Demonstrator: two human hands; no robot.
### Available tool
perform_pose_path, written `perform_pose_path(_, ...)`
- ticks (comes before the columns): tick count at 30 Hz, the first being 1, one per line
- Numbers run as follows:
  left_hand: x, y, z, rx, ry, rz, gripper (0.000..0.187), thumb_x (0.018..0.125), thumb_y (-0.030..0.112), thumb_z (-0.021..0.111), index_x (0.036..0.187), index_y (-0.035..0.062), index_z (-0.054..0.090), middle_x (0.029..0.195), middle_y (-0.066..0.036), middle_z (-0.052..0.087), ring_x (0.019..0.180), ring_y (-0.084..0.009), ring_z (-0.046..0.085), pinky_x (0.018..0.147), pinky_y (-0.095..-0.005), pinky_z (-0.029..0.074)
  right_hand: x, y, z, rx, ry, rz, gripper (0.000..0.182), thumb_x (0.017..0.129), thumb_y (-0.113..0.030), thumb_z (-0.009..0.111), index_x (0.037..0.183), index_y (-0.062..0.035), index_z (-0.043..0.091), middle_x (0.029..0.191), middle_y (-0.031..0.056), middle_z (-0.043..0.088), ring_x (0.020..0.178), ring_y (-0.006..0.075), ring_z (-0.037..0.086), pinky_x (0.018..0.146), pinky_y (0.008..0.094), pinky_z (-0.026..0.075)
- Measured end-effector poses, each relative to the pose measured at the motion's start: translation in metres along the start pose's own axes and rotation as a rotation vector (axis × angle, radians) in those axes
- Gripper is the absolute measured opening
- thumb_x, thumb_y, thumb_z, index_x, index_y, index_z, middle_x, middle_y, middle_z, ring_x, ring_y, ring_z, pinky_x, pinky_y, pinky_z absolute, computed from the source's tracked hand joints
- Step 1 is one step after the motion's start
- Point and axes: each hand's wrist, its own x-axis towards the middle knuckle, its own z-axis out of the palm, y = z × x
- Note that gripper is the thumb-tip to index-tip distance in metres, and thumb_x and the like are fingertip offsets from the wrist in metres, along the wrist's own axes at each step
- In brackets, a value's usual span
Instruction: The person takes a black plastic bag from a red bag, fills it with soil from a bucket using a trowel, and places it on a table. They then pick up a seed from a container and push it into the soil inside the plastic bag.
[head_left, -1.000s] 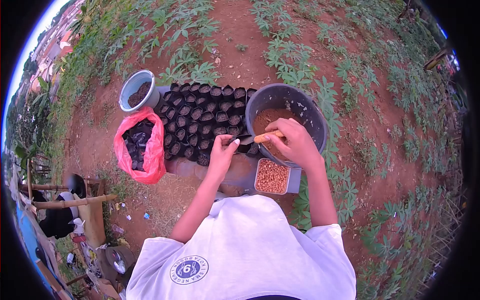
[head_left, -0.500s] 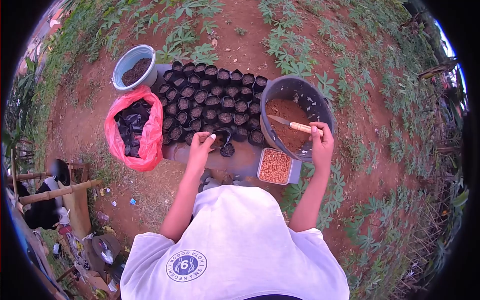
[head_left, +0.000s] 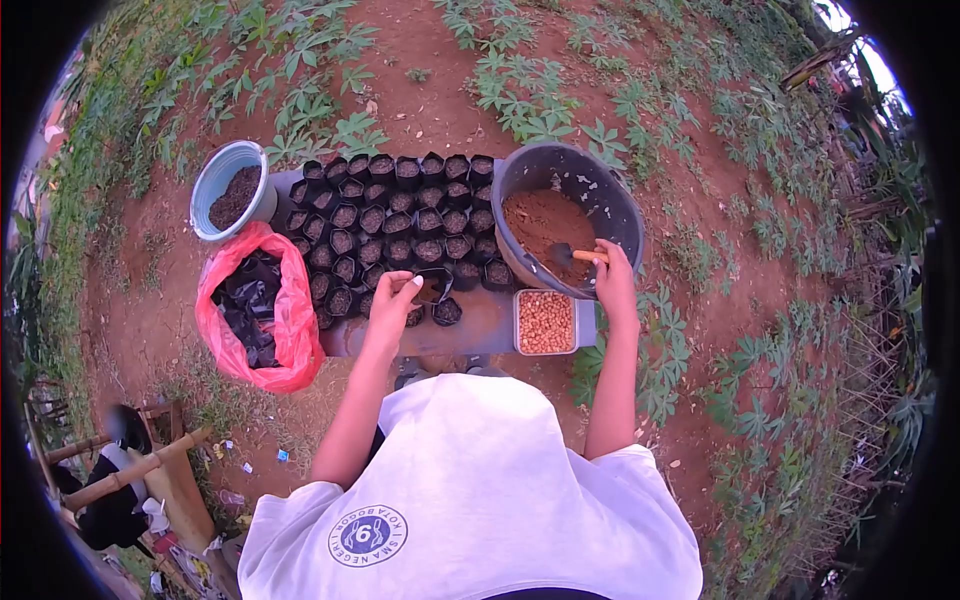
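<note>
My left hand [head_left: 393, 297] pinches the rim of an open black seedling bag [head_left: 434, 284] with some brown soil visible inside. Close below it, a filled seedling bag [head_left: 447, 312] stands upright near the table's front edge. My right hand [head_left: 616, 277] is closed round the wooden handle of a small trowel [head_left: 588, 256]. The trowel's dark blade touches the reddish-brown soil [head_left: 541, 222] in the large black bucket [head_left: 627, 190]. Several rows of soil-filled black bags [head_left: 398, 223] stand packed together beyond my left hand.
A clear tub of orange-tan kernels [head_left: 546, 322] sits beside the bucket on the table [head_left: 375, 342]. To the left are a pink plastic bag [head_left: 295, 345] of black bags and a light-blue pail [head_left: 262, 200] of dark soil. Leafy plants [head_left: 520, 95] grow beyond the table.
The trowel has turned, its blade now lower against the soil, and my right hand has come down with it. The bag in my left hand shows its opening more widely. The camera view has shifted.
</note>
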Motion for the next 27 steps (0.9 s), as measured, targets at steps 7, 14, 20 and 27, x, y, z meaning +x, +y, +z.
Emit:
perform_pose_path(7, 0.0, 0.0, -0.002, 0.013, -0.061, 0.042, 0.033, 0.096, 0.025, 0.068, 0.119, 0.006, 0.056, 0.109, -0.004, 0.059, 0.101, -0.0131, 0.057, 0.084, -0.0305, 0.049, 0.024, 0.006, 0.009, -0.036, -0.038, 0.011, 0.036, 0.091, 0.004, 0.057, 0.127, 0.0002, 0.059, 0.121, 0.0195, 0.064, 0.112, 0.0374, 0.063, 0.096, 0.0422, 0.05)
perform_pose_path(14, -0.005, 0.0, 0.0, -0.049, -0.022, 0.024, 0.027, 0.098, 0.021, 0.065, 0.119, 0.0069, 0.055, 0.101, -0.001, 0.054, 0.092, -0.0102, 0.056, 0.083, -0.0303, 0.05, 0.05, 0.031, 0.026, -0.07, -0.214, 0.007, 0.039, 0.088, 0.002, 0.059, 0.126, -0.0009, 0.059, 0.123, 0.0213, 0.063, 0.114, 0.0384, 0.062, 0.099, 0.043, 0.05)
perform_pose_path(20, -0.011, -0.001, 0.016, -0.048, 0.021, 0.032, 0.027, 0.098, 0.021, 0.065, 0.119, 0.0072, 0.055, 0.1, -0.001, 0.054, 0.091, -0.0099, 0.055, 0.083, -0.0312, 0.05, 0.063, 0.06, 0.03, -0.186, -0.391, -0.013, 0.034, 0.085, 0.002, 0.058, 0.119, -0.0002, 0.06, 0.121, 0.0207, 0.061, 0.114, 0.0386, 0.061, 0.096, 0.0446, 0.05)
perform_pose_path(27, -0.018, -0.005, 0.038, -0.09, 0.08, 0.014, 0.026, 0.098, 0.022, 0.065, 0.118, 0.0082, 0.055, 0.097, 0.0, 0.054, 0.088, -0.0092, 0.054, 0.082, -0.0309, 0.05, 0.096, 0.067, 0.026, -0.412, -0.59, -0.078, 0.022, 0.083, 0.003, 0.059, 0.104, -0.0005, 0.06, 0.118, 0.0204, 0.06, 0.113, 0.0371, 0.062, 0.094, 0.0457, 0.052)
